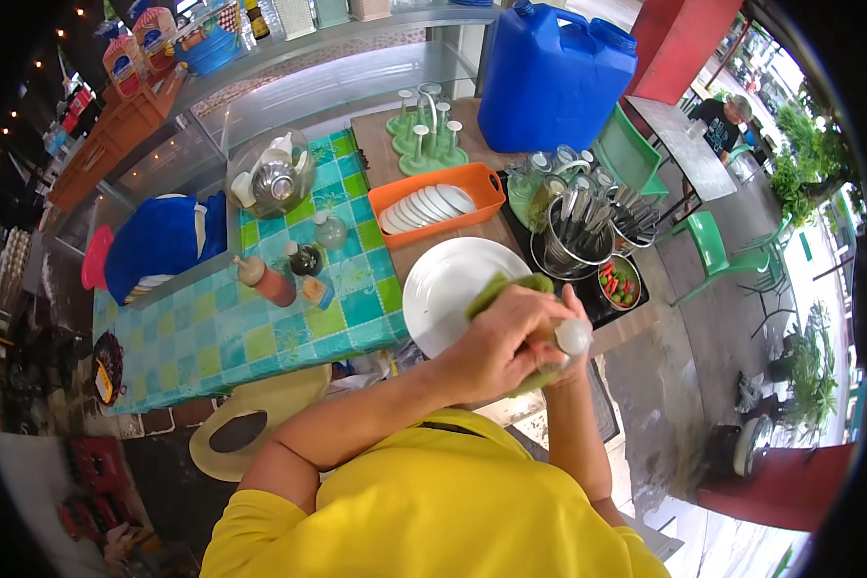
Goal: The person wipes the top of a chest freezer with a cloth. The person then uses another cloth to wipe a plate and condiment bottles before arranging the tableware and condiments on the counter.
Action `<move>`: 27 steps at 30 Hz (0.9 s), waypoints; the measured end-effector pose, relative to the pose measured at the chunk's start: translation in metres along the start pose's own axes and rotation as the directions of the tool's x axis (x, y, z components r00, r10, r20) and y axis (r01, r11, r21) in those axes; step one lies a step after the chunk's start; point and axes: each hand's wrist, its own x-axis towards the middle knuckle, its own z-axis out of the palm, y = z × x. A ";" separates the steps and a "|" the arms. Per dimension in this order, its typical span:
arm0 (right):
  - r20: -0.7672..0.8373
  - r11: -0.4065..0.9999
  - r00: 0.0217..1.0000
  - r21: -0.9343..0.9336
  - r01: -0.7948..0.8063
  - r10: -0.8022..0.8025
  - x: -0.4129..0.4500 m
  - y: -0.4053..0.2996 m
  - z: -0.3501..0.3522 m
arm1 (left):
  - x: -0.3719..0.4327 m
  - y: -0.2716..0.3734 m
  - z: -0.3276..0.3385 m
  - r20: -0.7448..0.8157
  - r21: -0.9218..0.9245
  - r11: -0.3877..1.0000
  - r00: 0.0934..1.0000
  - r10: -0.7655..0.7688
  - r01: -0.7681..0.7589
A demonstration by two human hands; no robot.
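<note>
My left hand [498, 343] and my right hand [576, 365] are together over the counter's front edge, around a small bottle with a white cap [572, 337]. The cap points toward me. A green cloth [509, 289] is bunched between the hands and the bottle, its ends showing above and below my left hand. The fingers hide most of the bottle. Just beyond my left hand lies a round white plate [441, 289], partly covered by the cloth. Left of it, a red sauce bottle [267, 280], a dark sauce bottle [303, 259] and a clear bottle [330, 230] stand on the checkered tablecloth [260, 332].
An orange basket [502, 191] of white saucers stands behind the plate. Metal buckets of cutlery [574, 235], a bowl of chillies [620, 283] and a blue jerrycan [556, 79] are at the right. A person [719, 126] sits at a far table [683, 148].
</note>
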 end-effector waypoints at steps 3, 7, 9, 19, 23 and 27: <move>0.229 0.963 0.966 0.263 0.055 -0.118 -0.001 0.023 -0.022 | -0.001 -0.013 0.009 0.144 0.003 0.975 0.965 0.220 -0.222; -0.349 0.931 0.922 0.252 0.265 -0.168 -0.026 0.038 0.013 | -0.017 -0.050 0.018 0.172 0.244 0.915 0.943 0.285 -0.321; -0.338 0.982 0.932 0.082 0.168 -0.131 -0.042 0.028 -0.018 | -0.023 -0.065 0.023 0.141 0.223 0.929 0.953 0.269 -0.295; -0.479 0.598 0.358 -0.642 0.480 -0.801 -0.207 -0.032 0.011 | -0.052 -0.192 0.007 -0.405 0.314 0.902 0.901 -0.155 0.297; -0.562 0.628 0.296 -0.608 0.486 -0.773 -0.194 -0.034 0.019 | -0.046 -0.213 0.023 -0.474 0.231 0.886 0.842 -0.258 0.402; -0.602 0.817 0.583 -0.536 0.212 -0.546 -0.107 -0.023 -0.012 | -0.046 -0.204 -0.006 -0.587 0.165 0.889 0.767 -0.259 0.427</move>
